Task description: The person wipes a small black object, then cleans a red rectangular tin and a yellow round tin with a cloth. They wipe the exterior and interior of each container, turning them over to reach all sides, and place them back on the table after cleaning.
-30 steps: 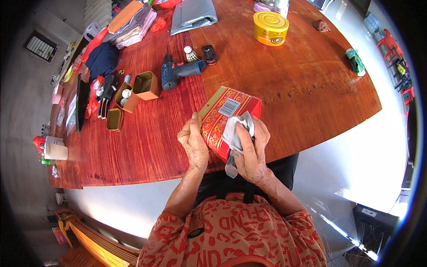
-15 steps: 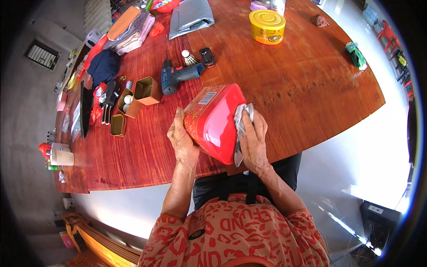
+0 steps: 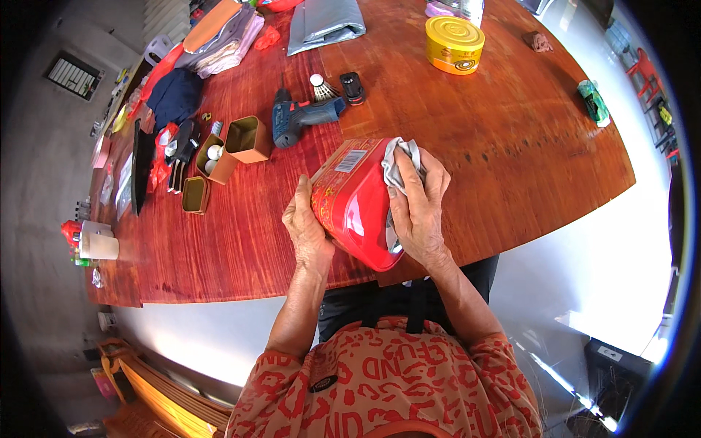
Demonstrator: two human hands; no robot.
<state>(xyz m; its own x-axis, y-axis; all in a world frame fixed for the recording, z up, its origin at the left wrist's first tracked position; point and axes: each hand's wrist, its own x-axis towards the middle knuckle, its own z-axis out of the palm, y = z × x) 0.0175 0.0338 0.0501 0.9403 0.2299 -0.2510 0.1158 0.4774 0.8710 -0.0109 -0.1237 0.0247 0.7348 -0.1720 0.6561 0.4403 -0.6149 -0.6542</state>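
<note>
— Between the L hand point(image 3: 308, 232) and the R hand point(image 3: 421, 212), the red box point(image 3: 354, 212) was held tilted, smooth end face toward the viewer, patterned side w/ barcode at upper L.

— State of each hand?

— L: gripping the box, fingers along its L side. R: closed on a grey-white cloth point(image 3: 400, 166), which lay btwn its fingers and the box's R edge.

— Did the box touch the table point(image 3: 526, 160) below the hands?

— Couldn't tell; its underside was hidden.

— What lay beyond the L hand?

— Straight ahead, a blue-grey cordless drill point(image 3: 299, 117), w/ a shuttlecock point(image 3: 322, 89) and a dark battery pack point(image 3: 352, 89) just past its handle. Fwd & L of that hand, a group of three brown containers point(image 3: 252, 155), approx. side by side, one w/ round white objs. inside.

— And the R hand?

— Well apart from it, fwd & slightly R, stood a round yellow tin point(image 3: 454, 47), lid on. Farther R, nr the table's edge, lay a crumpled green packet point(image 3: 594, 104).
</note>
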